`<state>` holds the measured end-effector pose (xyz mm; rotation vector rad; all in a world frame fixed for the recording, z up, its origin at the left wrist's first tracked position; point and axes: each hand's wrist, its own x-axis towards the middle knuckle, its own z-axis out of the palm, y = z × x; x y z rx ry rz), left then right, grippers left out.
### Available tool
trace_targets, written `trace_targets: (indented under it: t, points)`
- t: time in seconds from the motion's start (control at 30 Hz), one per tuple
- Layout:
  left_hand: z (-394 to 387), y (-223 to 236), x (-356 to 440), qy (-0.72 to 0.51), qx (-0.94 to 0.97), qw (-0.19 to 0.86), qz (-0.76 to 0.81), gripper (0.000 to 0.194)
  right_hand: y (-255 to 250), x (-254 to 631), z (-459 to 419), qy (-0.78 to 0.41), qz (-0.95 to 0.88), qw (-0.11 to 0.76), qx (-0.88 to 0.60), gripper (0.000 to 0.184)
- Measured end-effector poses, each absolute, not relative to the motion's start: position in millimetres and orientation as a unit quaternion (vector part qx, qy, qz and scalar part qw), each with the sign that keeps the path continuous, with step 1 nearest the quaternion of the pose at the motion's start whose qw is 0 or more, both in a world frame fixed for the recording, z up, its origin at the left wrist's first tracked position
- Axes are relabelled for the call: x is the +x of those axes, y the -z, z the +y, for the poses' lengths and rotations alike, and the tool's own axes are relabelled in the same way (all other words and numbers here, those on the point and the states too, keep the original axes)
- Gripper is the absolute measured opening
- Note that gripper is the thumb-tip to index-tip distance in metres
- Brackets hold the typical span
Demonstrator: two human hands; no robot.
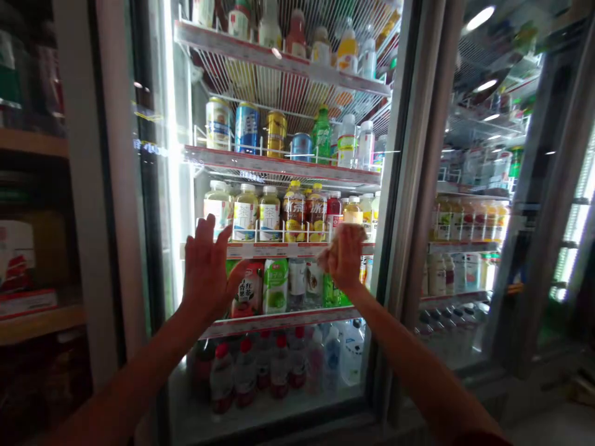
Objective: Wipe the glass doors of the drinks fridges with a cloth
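Observation:
A lit drinks fridge with a glass door fills the middle of the view. My right hand holds a crumpled pale cloth up against the door, in front of the bottle shelf. To the left, my left hand is raised with its fingers spread and holds nothing; whether its palm touches the glass I cannot tell. Behind the hands stand iced tea bottles with yellow caps and a green carton. The cloth hides part of the shelf front and some bottles.
A metal door frame runs upright to the right, with another glass-fronted fridge holding bottles beyond it. Dark shelves with packaged goods stand at the left. Red-capped bottles fill the lowest shelf.

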<state>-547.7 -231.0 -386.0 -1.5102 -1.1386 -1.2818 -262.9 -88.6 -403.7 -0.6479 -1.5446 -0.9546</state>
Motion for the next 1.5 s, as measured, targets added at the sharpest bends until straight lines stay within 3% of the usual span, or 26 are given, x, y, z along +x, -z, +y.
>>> trace_targets:
  t: [0.07, 0.1, 0.23, 0.3, 0.43, 0.47, 0.6, 0.63, 0.7, 0.8, 0.83, 0.97, 1.0, 1.07, 1.17, 1.2, 1.37, 1.43, 1.5]
  points:
    - [-211.6, 387.2, -554.2, 0.499, -0.595, 0.460, -0.431, 0.059, 409.2, -268.9, -92.0, 0.438, -0.734, 0.473, -0.213, 0.067]
    - [-200.7, 388.8, -557.4, 0.487, -0.595, 0.479, -0.423, 0.060, 409.9, -266.5, -91.1, 0.446, -0.735, 0.465, -0.211, 0.067]
    - [-170.3, 397.3, -566.4, 0.442, -0.605, 0.504, -0.431, 0.065, 395.6, -251.4, -79.2, 0.393, -0.545, 0.653, -0.349, 0.066]
    - [-166.9, 400.7, -567.9, 0.436, -0.603, 0.506, -0.437, 0.066, 389.2, -261.2, -79.2, 0.375, -0.534, 0.669, -0.355, 0.067]
    - [-169.8, 403.6, -569.1, 0.433, -0.606, 0.502, -0.440, 0.066, 379.2, -290.8, -90.8, 0.441, -0.742, 0.467, -0.193, 0.068]
    - [-170.9, 402.5, -570.3, 0.430, -0.609, 0.500, -0.440, 0.066, 372.2, -291.9, -91.4, 0.449, -0.748, 0.454, -0.181, 0.067]
    - [-178.8, 382.7, -583.1, 0.429, -0.603, 0.473, -0.478, 0.063, 334.9, -288.9, -85.3, 0.387, -0.561, 0.660, -0.317, 0.067]
    - [-182.1, 374.3, -587.8, 0.444, -0.583, 0.463, -0.499, 0.064, 330.6, -293.7, -85.7, 0.372, -0.543, 0.676, -0.330, 0.068]
    - [-189.0, 357.5, -597.3, 0.479, -0.535, 0.442, -0.538, 0.066, 333.1, -310.5, -91.5, 0.390, -0.616, 0.618, -0.293, 0.068]
    - [-195.7, 342.4, -608.0, 0.486, -0.519, 0.423, -0.562, 0.067, 343.1, -330.7, -101.8, 0.451, -0.763, 0.432, -0.168, 0.067]
    - [-196.4, 341.0, -610.0, 0.480, -0.524, 0.422, -0.564, 0.067, 341.2, -331.9, -102.4, 0.456, -0.766, 0.422, -0.161, 0.066]
    - [-194.9, 344.1, -612.0, 0.470, -0.527, 0.424, -0.567, 0.067, 311.2, -331.2, -97.2, 0.374, -0.609, 0.628, -0.309, 0.065]
    - [-194.8, 345.0, -611.6, 0.471, -0.526, 0.426, -0.566, 0.067, 306.9, -336.2, -98.7, 0.360, -0.595, 0.643, -0.319, 0.066]
    - [-195.6, 345.5, -610.7, 0.472, -0.525, 0.430, -0.563, 0.066, 309.7, -352.0, -106.7, 0.386, -0.662, 0.585, -0.265, 0.067]
    - [-198.1, 344.2, -610.1, 0.465, -0.538, 0.433, -0.554, 0.066, 327.8, -364.2, -114.5, 0.448, -0.778, 0.418, -0.138, 0.065]
    - [-198.6, 343.8, -610.2, 0.462, -0.544, 0.434, -0.549, 0.065, 330.8, -359.6, -112.5, 0.454, -0.780, 0.409, -0.134, 0.064]
    - [-197.4, 344.2, -610.7, 0.463, -0.554, 0.451, -0.525, 0.066, 317.5, -310.2, -90.3, 0.394, -0.578, 0.646, -0.306, 0.067]
    - [-197.1, 344.7, -610.0, 0.463, -0.553, 0.456, -0.521, 0.065, 321.6, -304.6, -90.3, 0.407, -0.592, 0.631, -0.294, 0.068]
    - [-197.4, 345.1, -608.9, 0.463, -0.550, 0.459, -0.522, 0.065, 334.7, -303.7, -94.0, 0.454, -0.683, 0.527, -0.222, 0.069]
